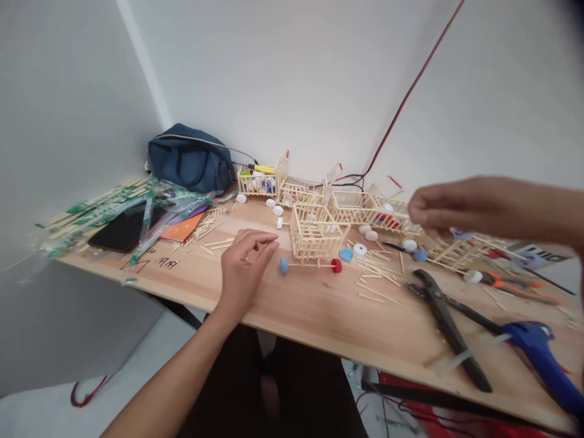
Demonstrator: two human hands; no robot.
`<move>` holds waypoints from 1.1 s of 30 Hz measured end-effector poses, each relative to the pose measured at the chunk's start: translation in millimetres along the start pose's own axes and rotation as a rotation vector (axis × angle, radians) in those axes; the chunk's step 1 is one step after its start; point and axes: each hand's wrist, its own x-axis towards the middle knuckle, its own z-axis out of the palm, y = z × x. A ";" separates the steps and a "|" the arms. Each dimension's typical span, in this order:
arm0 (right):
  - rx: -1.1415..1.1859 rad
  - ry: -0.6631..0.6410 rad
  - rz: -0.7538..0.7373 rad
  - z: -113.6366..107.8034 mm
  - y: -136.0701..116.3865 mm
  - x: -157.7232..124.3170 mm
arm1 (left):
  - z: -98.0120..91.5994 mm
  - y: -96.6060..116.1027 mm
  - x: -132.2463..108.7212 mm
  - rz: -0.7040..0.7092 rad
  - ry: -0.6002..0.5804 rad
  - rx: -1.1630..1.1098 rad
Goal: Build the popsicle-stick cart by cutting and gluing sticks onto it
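Note:
My left hand hovers over the table's front half, half curled, with a small gap between thumb and fingers and nothing visible in it. Just right of it stands a small cart made of thin wooden sticks, with a blue wheel and a red wheel on a stick axle at its front. On the far right my right hand is blurred by motion, above another stick cart. Its fingers point down and partly hide one another, so whether they hold anything cannot be seen.
Several stick carts line the wall. Cut sticks, a blue bottle cap, black-handled cutters, a blue glue gun and orange pliers lie rightward. A blue bag, phone and packaged sticks lie left.

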 end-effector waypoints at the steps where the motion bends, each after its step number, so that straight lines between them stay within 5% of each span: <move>1: 0.018 -0.220 -0.042 10.0 0.3 -23.0 | 3.9 4.9 -4.7 -0.020 -0.022 -0.053; 2: 0.060 -0.286 -0.085 24.6 -2.0 -43.8 | 8.0 10.1 -9.8 -0.043 -0.056 -0.109; 5: 0.231 -0.129 -0.073 82.1 -18.2 -85.4 | 19.3 24.4 -24.1 -0.132 -0.185 -0.249; 10: 0.508 -0.031 0.012 148.8 -40.2 -95.1 | 24.5 33.5 -31.2 -0.286 -0.169 -0.253; 22: 1.202 0.190 0.275 176.0 -20.8 -76.1 | 38.0 32.7 -13.7 -0.354 -0.077 -0.314; 28: 1.069 0.384 0.288 169.3 -11.4 -59.0 | 38.6 26.0 -6.5 -0.302 0.041 -0.224; 33: 0.945 0.367 0.270 168.0 -9.9 -53.4 | 38.2 16.7 -3.8 -0.273 0.040 -0.143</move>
